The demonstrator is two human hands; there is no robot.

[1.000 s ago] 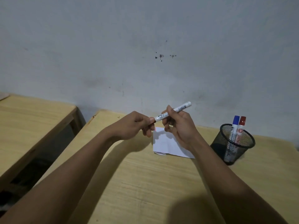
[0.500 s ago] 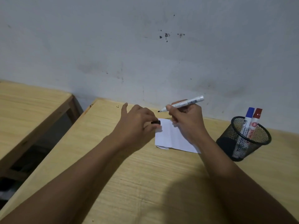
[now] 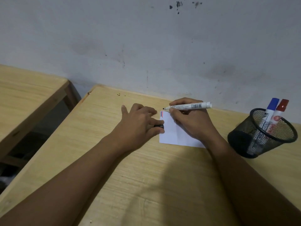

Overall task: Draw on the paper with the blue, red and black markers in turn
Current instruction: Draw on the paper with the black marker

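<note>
Right hand (image 3: 192, 123) pinches the uncapped black marker (image 3: 189, 106), tip poised at the top left corner of the paper (image 3: 172, 132) beside short blue and red lines, left hand (image 3: 140, 126) pins the paper's edge with the black cap (image 3: 159, 126) clamped in its fingers, blue marker (image 3: 270, 110) and red marker (image 3: 279, 111) parked in the mesh cup (image 3: 244, 141).

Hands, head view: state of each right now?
Left hand: closed on black marker cap, resting on paper.
Right hand: closed on uncapped black marker.

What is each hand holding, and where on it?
Right hand grips the black marker on its barrel near the tip. Left hand pinches the black cap between fingers and thumb.
</note>
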